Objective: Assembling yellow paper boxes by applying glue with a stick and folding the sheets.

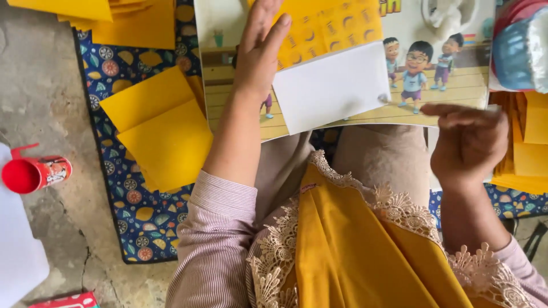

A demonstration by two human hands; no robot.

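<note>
Head view: white card [331,88] lies between the hands, long axis running toward two o'clock; left hand [260,48] flat beside it, right hand [468,142] pinching nothing.

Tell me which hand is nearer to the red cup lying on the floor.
Left. The left hand rests flat on the picture board, on the same side as the red cup but well apart from it. The right hand is on the far side, beyond the lap.

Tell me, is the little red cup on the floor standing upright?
No. The red cup lies tipped on its side on the bare concrete floor, its open mouth showing, left of the patterned cloth.
</note>
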